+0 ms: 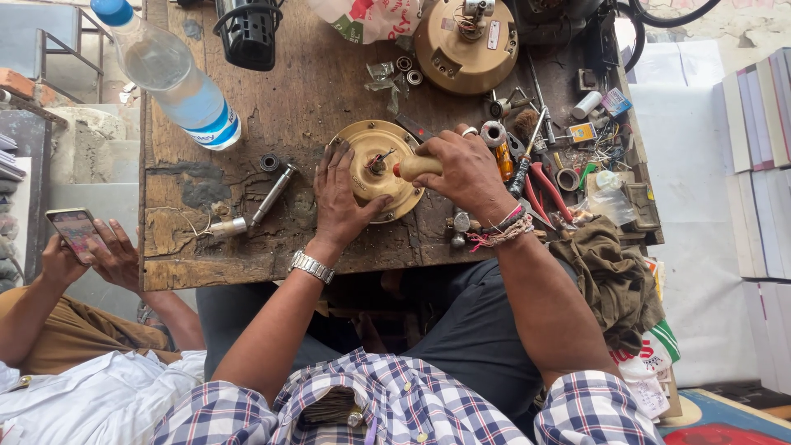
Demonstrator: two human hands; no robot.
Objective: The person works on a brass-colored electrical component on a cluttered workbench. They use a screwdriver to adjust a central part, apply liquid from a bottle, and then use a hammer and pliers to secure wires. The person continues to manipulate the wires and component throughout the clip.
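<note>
Head cam looking straight down: left hand (342,194) lies flat, fingers spread, on the round brass housing (375,169) at frame centre on the wooden bench (272,99). Right hand (465,169) is wrapped tight around a wooden tool handle (414,167) poking at the housing's middle.

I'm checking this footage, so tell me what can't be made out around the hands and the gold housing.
- Head view: the right hand wraps the wooden handle, hiding the tool's type and tip.
- The left hand covers the left edge of the gold housing.
- The second housing is cut off by the top edge.
- Small parts right of the hands are too cluttered to identify.
</note>
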